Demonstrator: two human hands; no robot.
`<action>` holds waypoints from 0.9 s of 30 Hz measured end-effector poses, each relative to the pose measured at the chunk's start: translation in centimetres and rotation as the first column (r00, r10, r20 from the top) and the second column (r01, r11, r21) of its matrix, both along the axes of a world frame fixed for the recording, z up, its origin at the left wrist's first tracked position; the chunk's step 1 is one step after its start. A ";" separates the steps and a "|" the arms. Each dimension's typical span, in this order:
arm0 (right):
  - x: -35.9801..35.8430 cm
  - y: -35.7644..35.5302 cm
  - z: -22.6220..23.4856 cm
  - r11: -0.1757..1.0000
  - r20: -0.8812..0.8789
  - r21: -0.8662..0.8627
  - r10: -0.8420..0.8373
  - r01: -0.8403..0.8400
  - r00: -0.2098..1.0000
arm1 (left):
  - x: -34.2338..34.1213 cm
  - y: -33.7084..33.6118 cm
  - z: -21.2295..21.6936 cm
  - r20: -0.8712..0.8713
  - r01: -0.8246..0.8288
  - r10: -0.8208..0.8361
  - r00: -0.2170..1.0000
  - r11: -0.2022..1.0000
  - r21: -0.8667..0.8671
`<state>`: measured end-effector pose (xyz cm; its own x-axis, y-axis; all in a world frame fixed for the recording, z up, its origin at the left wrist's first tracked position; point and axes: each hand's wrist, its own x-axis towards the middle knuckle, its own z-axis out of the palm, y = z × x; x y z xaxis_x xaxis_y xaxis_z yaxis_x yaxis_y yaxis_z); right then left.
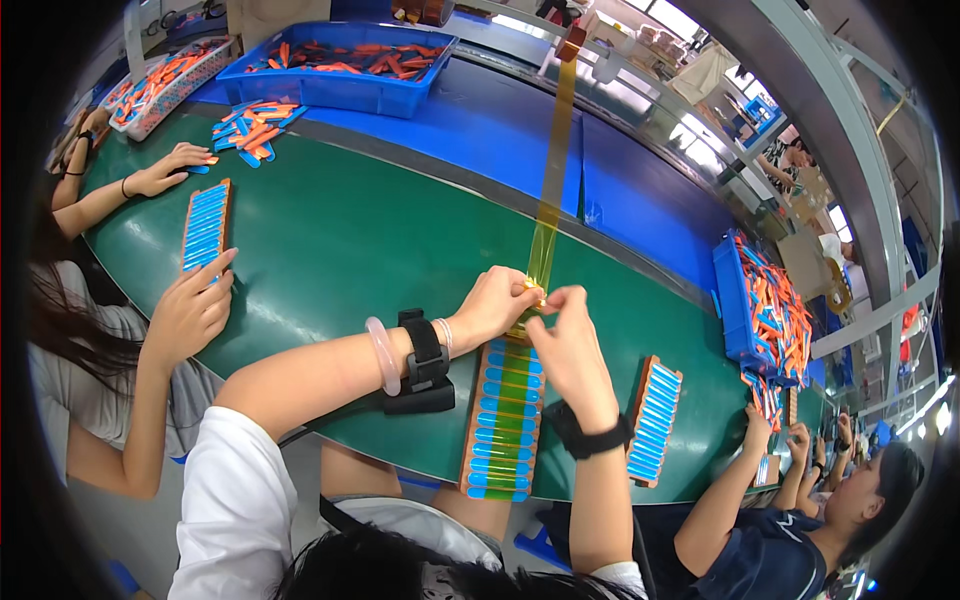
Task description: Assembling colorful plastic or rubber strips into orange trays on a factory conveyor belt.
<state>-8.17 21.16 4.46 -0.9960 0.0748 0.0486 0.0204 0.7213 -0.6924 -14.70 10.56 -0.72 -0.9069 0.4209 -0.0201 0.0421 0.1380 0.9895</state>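
A long wooden tray [468,440] filled with several blue strips lies on the green belt [350,240] in front of me. A translucent amber tape [553,160] runs down from a roll overhead to the tray's far end and covers the strips along the tray's middle. My left hand [492,305] and my right hand [567,340] meet at the tray's far end, both pinching the tape where it reaches the tray. Black bands sit on both my wrists, and a pink bangle on the left.
A person at my left rests hands by another tray of blue strips [205,225]. A third tray [655,420] lies at my right near another person's hand. Blue bins [340,60], [765,310] and a white basket [165,85] hold orange and blue strips.
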 end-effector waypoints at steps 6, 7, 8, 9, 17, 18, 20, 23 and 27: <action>5.5 1.9 0.0 0.722 0.028 -0.692 0.033 -0.004 0.999 | 0.2 -0.6 7.1 0.064 0.098 -0.132 0.989 0.920 0.380; 6.2 1.9 1.4 0.543 0.101 -0.839 0.101 0.030 0.990 | 0.3 -0.6 8.8 0.046 0.142 -0.191 0.980 0.851 0.505; 6.8 2.1 2.2 0.391 0.066 -0.920 0.124 0.012 0.990 | 0.4 -0.7 9.7 0.019 0.182 -0.246 0.969 0.765 0.618; 7.4 2.2 3.4 0.284 -0.063 -0.955 0.095 -0.088 0.993 | 0.4 -0.6 10.4 0.005 0.186 -0.238 0.971 0.773 0.607; 9.7 3.4 5.4 0.331 -0.206 -0.938 -0.295 -0.102 0.933 | -0.1 -3.4 4.6 -0.723 -0.574 -0.614 0.318 0.482 -0.662; 10.0 2.7 4.9 0.314 -0.182 -0.945 -0.277 -0.090 0.943 | 1.5 -4.7 4.0 -0.676 -0.338 -0.691 0.256 0.591 -0.732; 10.6 3.0 2.5 0.443 0.001 -0.892 -0.200 0.092 0.980 | 5.1 -5.2 3.0 -0.505 0.038 -0.846 0.173 0.518 -0.854; 10.9 2.6 -1.6 0.531 0.061 -0.835 -0.168 0.142 0.984 | 7.6 -4.0 1.1 -0.566 0.189 -0.818 0.104 0.575 -0.796; 11.5 2.4 -2.4 0.841 -0.177 -0.528 -0.242 0.116 0.954 | 6.8 -3.5 4.0 -0.483 0.093 -0.866 0.130 0.495 -0.864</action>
